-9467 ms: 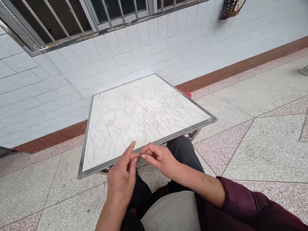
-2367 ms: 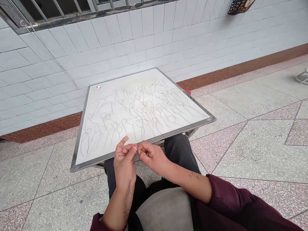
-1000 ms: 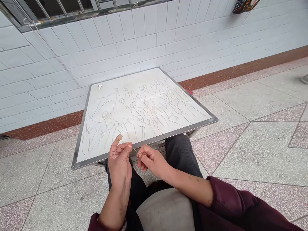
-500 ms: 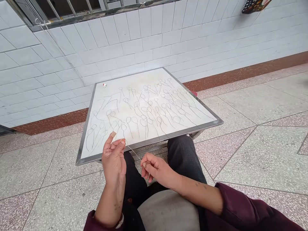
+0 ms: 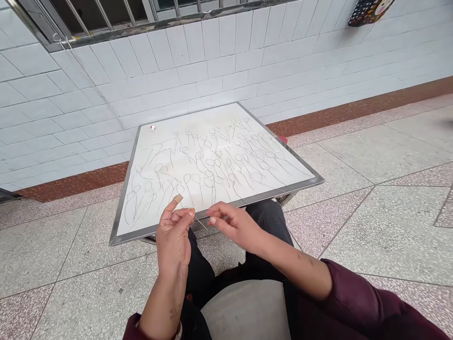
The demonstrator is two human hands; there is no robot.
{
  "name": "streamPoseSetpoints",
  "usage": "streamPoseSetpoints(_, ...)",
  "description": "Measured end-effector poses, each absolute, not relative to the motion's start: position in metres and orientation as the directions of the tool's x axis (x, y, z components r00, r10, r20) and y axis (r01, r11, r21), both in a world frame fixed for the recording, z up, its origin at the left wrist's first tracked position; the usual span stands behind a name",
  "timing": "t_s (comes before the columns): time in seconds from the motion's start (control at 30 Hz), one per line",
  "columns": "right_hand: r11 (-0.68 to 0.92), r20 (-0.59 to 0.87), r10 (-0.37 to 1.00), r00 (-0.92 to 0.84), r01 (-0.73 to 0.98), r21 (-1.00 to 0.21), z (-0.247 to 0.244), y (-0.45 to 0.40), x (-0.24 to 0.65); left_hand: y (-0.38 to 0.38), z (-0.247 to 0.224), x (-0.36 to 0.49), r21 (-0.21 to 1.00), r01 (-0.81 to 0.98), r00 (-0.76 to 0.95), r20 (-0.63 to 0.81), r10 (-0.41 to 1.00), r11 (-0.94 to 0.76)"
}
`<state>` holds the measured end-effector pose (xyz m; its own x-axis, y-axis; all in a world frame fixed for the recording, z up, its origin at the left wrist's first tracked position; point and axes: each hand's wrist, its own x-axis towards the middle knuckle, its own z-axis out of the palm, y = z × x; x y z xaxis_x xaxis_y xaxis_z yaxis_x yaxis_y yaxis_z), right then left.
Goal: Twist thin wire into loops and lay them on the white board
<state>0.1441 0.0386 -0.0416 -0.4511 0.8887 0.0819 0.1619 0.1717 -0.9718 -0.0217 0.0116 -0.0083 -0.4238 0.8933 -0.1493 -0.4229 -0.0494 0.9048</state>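
Note:
Above the table's near edge, my left hand pinches a thin wire-like strand between thumb and forefinger. A tan bandage wraps one raised finger of that hand. The strand's free end slants down to the right below my right hand. My right hand's thumb and fingers are apart, close to the strand, with nothing visible between them. Many thin dark strands, each with a loop at one end and a long tail, lie spread over the white tabletop. Whether they are wire or thread I cannot tell.
The table has a grey metal rim and stands close to a white tiled wall. A small red-and-white object lies at its far left corner. Barred window above; a patterned item hangs at upper right. My legs are under the near edge.
My right hand has let go of the strand, opened and moved up towards the table edge. My left hand, still pinching the strand, has shifted slightly right.

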Motion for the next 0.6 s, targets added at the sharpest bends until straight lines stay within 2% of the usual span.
streamPoseSetpoints(0.23, 0.166, 0.117, 0.904, -0.412, 0.085, -0.982, -0.037, 0.033, 0.112, 0.010, -0.011, -0.016, 0.904, -0.423, -0.417, -0.137, 0.899, -0.059)
streamPoseSetpoints(0.47, 0.140, 0.067, 0.936, -0.346, 0.191, -0.972, -0.040, 0.032, 0.112, 0.011, -0.017, -0.013, 0.896, -0.442, -0.361, -0.129, 0.923, -0.047)
streamPoseSetpoints(0.6, 0.174, 0.092, 0.928, -0.362, 0.201, -0.964, -0.042, 0.034, 0.115, 0.009, -0.020, -0.015, 0.898, -0.438, -0.309, -0.117, 0.944, -0.032)
